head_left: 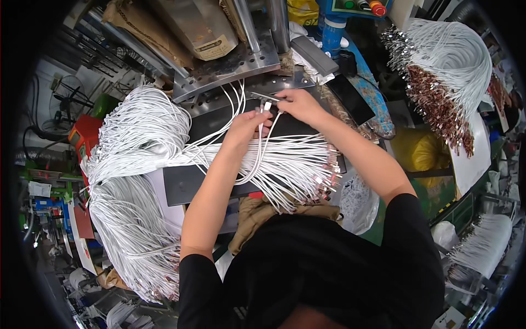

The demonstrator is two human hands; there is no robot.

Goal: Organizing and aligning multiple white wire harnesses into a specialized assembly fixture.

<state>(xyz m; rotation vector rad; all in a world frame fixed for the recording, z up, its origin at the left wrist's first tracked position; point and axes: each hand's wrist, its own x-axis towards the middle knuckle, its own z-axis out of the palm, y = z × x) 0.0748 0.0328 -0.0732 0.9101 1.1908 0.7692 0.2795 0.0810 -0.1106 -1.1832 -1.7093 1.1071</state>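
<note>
My left hand pinches a white cable near its end, and a pale connector stands up from between its fingertips. Just to the right, my right hand is closed on a thin metal tool, whose exact kind is too small to tell. A second cable end hangs under the right fingers. Below both hands, a fanned bundle of white cables lies across a dark board, its connector ends pointing right. A few cables run up from it toward the metal press.
A metal press with thick posts and a perforated plate stands just ahead. Large cable coils are piled at left; another bundle hangs at far right. A black phone lies right of my hands, near a blue post with buttons.
</note>
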